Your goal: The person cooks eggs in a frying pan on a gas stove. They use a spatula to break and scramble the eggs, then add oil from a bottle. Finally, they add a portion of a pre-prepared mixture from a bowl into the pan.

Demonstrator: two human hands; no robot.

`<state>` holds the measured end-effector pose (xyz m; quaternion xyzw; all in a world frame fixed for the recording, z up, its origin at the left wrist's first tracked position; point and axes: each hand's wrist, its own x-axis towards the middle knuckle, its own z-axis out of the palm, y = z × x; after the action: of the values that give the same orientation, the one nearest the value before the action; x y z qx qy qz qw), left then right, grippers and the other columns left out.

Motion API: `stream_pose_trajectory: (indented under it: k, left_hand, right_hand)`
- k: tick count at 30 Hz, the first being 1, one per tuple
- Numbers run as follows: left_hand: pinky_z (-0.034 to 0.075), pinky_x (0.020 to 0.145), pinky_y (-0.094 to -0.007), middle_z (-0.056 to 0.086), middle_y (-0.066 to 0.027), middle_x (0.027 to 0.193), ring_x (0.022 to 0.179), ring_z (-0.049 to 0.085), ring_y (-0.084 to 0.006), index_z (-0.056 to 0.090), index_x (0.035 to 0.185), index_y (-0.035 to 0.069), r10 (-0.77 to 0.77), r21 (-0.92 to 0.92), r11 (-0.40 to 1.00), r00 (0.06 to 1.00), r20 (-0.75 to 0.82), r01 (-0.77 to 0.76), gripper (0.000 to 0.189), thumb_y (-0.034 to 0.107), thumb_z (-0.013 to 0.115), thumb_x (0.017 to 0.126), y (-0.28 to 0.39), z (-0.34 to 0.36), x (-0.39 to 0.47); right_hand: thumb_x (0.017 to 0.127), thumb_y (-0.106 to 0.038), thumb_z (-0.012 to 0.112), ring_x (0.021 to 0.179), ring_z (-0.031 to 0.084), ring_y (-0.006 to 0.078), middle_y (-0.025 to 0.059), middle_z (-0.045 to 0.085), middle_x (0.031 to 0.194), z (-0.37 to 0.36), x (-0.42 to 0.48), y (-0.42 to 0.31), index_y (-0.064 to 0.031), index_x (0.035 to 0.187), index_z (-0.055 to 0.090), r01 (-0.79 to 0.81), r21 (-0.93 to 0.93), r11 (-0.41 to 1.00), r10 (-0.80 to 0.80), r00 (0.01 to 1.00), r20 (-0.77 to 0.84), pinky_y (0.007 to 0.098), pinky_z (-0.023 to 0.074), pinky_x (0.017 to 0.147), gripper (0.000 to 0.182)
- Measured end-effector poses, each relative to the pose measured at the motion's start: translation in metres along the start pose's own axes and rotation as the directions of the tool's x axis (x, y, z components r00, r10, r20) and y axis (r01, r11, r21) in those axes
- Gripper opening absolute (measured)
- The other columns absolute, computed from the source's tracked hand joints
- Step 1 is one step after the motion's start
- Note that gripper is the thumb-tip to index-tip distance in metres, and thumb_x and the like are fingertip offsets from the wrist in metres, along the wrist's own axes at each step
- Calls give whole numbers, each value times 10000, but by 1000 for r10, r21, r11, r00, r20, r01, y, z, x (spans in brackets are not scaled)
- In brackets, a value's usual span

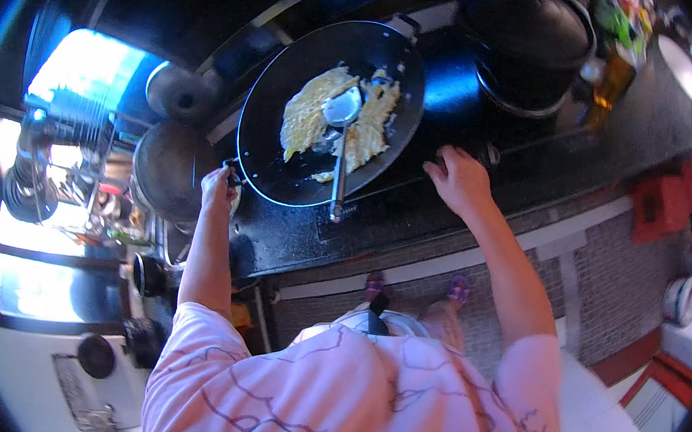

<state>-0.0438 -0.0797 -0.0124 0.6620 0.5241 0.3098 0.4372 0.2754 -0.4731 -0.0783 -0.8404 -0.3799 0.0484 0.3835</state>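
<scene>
A wide dark wok [299, 186] sits tilted in the view on the stove. In it lie two pieces of yellow, browned cooked egg [312, 110]. A metal ladle [342, 108] rests bowl-down on the egg, its handle leaning over the wok's near rim. My left hand [218, 190] grips the small side handle at the wok's left. To the right of the wok, my right hand [461, 176] is over the stove's dark front, its thumb and fingers apart with nothing seen in them. A stove knob [490, 155] shows just beyond its fingers.
A large dark pot [524, 52] stands to the wok's right. Beyond it are bottles [611, 85] and packets. At left are a large round pan [172, 168] and a wire rack of dishes [98, 192]. A red plastic object [662, 206] is at far right.
</scene>
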Motion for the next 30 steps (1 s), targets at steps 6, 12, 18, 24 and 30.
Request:
stream_pose_trajectory:
  k: [6, 12, 18, 24, 30]
  left_hand:
    - [429, 533, -273, 550, -41, 762, 625, 503, -143, 648, 898, 45, -38, -91, 994, 985, 167, 53, 115, 148, 606, 872, -17, -8, -21]
    - [363, 456, -200, 489, -15, 642, 509, 439, -75, 601, 899, 15, -130, -615, 651, 863, 489, 446, 149, 159, 581, 929, 18, 13, -78]
    - [456, 539, -243, 564, -38, 671, 552, 530, -117, 614, 916, 39, -93, -538, 655, 763, 640, 531, 175, 211, 586, 935, 21, 16, -88]
    - [431, 561, -230, 549, -29, 700, 585, 508, -103, 616, 909, 45, -81, -504, 675, 733, 675, 538, 170, 212, 596, 929, 17, 8, -81]
    - [401, 579, -222, 552, -25, 712, 631, 469, -86, 632, 870, 50, -71, -525, 675, 754, 653, 518, 178, 218, 609, 926, 17, 6, -83]
  right_hand:
    - [797, -555, 634, 693, 661, 342, 198, 655, 746, -37, 16, -133, 15, 1001, 588, 211, -155, 965, -104, 853, 511, 430, 534, 623, 606]
    - [735, -650, 611, 869, 667, 342, 228, 667, 919, -43, 41, -212, 17, 1077, 577, 340, -558, 757, 100, 784, 613, 429, 531, 734, 750]
    - [715, -225, 745, 972, 620, 380, 236, 644, 1007, 2, 63, -235, 20, 1123, 545, 424, -589, 688, 272, 602, 751, 443, 499, 835, 516]
    - [790, -68, 568, 1022, 613, 345, 204, 595, 1119, -33, 82, -258, 3, 1081, 595, 277, -868, 411, 246, 884, 398, 429, 523, 831, 301]
    - [906, -225, 527, 900, 653, 307, 146, 675, 935, -84, 86, -332, -89, 1015, 665, 415, -830, 372, 282, 801, 527, 439, 517, 798, 222]
